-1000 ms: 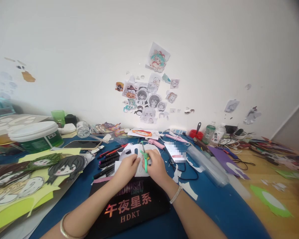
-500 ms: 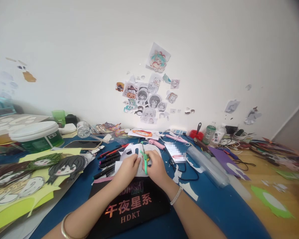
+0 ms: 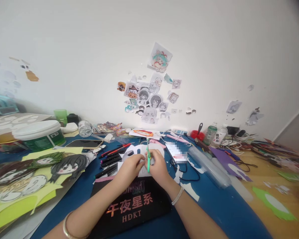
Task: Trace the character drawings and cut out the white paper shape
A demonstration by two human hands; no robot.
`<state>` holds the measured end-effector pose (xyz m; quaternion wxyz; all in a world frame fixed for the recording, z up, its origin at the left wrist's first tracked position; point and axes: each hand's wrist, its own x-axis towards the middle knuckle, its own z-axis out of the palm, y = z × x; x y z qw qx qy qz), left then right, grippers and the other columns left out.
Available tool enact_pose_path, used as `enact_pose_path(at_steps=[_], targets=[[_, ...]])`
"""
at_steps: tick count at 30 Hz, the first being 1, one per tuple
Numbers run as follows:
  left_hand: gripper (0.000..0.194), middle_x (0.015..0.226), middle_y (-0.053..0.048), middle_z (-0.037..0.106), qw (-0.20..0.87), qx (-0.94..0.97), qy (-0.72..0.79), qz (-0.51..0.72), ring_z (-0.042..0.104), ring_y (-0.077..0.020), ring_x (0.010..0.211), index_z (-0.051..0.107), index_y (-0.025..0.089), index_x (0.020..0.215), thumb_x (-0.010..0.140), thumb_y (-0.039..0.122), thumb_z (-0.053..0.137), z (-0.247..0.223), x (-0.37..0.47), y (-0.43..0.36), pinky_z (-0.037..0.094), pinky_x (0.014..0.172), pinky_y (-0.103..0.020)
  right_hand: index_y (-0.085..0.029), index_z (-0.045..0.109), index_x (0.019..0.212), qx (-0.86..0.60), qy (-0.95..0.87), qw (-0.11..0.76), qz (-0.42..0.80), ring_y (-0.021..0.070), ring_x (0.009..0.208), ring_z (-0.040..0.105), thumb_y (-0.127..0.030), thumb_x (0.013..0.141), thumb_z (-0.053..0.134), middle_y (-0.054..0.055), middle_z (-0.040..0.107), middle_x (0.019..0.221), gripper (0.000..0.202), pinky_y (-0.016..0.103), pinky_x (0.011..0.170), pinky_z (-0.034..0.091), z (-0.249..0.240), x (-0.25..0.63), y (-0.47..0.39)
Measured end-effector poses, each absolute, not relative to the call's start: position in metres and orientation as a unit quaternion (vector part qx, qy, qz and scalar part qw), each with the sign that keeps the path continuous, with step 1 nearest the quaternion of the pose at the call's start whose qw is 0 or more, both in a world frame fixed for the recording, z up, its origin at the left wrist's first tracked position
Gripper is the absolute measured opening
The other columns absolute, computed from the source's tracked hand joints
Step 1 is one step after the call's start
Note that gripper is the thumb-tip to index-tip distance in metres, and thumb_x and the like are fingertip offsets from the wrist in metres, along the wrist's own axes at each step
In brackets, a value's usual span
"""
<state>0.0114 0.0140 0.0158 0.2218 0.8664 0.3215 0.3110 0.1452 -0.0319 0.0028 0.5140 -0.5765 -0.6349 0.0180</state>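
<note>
Green scissors (image 3: 149, 159) are in my right hand (image 3: 158, 165), their blades pointing away toward the wall. My left hand (image 3: 131, 166) is closed, its fingertips pinched at the white paper (image 3: 143, 171) just left of the scissors. The paper has dark printed shapes and lies beneath both hands. Nearer to me is a black pouch (image 3: 129, 205) with orange lettering, partly covered by my left forearm. Black and red markers (image 3: 111, 159) lie left of the paper.
A phone (image 3: 84, 143) and a lidded tub (image 3: 38, 134) stand at the left, by yellow sheets with cut-out faces (image 3: 67, 166). At the right are a lit phone (image 3: 176, 152), a clear plastic roll (image 3: 210, 167), purple paper (image 3: 226, 161) and two bottles (image 3: 210, 132).
The scissors have turned more upright, and my fingertips have drawn closer together over the paper. The whole view has shifted slightly.
</note>
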Motion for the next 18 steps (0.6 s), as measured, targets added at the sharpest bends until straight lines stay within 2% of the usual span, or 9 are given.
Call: enact_pose_path(at_steps=[8,15,18], targets=[[0.018,0.074,-0.004,0.063,0.219,0.868,0.314,0.316,0.055,-0.0188,0.071,0.059,0.02,0.07,0.076,0.025,0.043,0.018,0.01,0.013,0.041,0.067,-0.029,-0.02,0.057,0.085,-0.568,-0.634,0.526,0.01,0.0199,0.078,0.054,-0.014,0.064,0.053,0.004,0.057,0.081,0.022,0.031,0.07,0.044,0.006,0.145,-0.033],[0.017,0.075,-0.005,0.062,0.2,0.855,0.32,0.354,0.056,-0.0194,0.073,0.056,0.019,0.073,0.078,0.027,0.042,0.023,0.004,0.015,0.041,0.069,-0.03,-0.02,0.058,0.091,-0.679,-0.504,0.532,-0.039,0.0246,0.087,0.053,-0.019,0.067,0.055,0.007,0.057,0.085,0.025,0.038,0.076,0.042,0.007,0.177,-0.025],[0.017,0.076,-0.004,0.061,0.194,0.846,0.327,0.374,0.055,-0.0192,0.074,0.056,0.02,0.074,0.079,0.028,0.041,0.028,0.001,0.015,0.041,0.069,-0.029,-0.02,0.056,0.09,-0.681,-0.454,0.574,0.03,0.0238,0.085,0.055,-0.024,0.065,0.059,0.006,0.059,0.084,0.026,0.037,0.074,0.043,0.004,0.191,-0.02]])
